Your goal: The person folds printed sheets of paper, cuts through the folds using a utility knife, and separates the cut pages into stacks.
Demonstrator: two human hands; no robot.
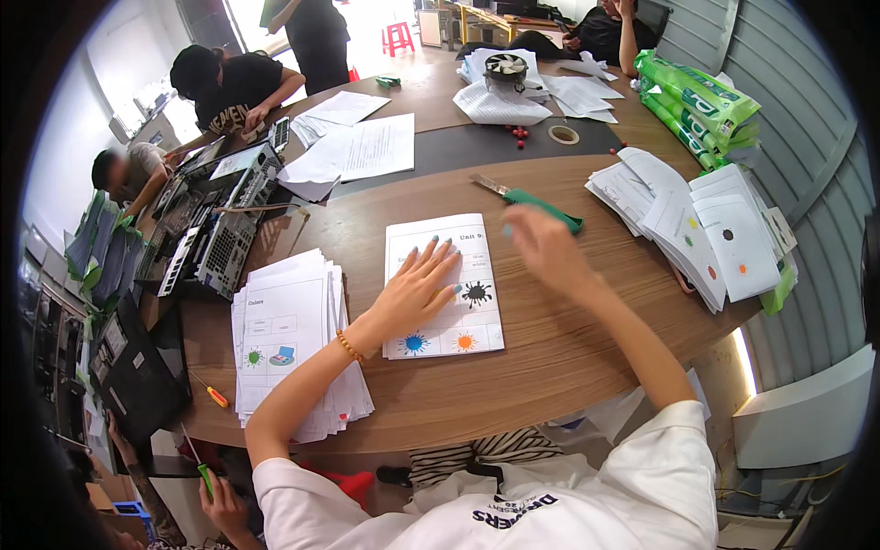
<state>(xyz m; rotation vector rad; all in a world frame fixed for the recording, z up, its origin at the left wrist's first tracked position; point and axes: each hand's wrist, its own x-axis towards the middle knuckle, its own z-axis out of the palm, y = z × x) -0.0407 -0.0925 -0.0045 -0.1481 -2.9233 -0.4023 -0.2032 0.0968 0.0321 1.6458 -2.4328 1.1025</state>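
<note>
one paper booklet (466, 319) looked light, floppy, best held by its right edge; left hand (420, 291) lay flat, fingers spread; right hand (548, 249) blurred, we couldn't tell its grip.

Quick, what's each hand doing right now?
Left hand: open, flat on the paper.
Right hand: can't tell; it's blurred, near the green-handled tool.

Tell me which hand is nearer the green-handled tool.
Right. The right hand is at the near side of the green-handled tool; the left hand lies farther left, on the printed paper.
</note>
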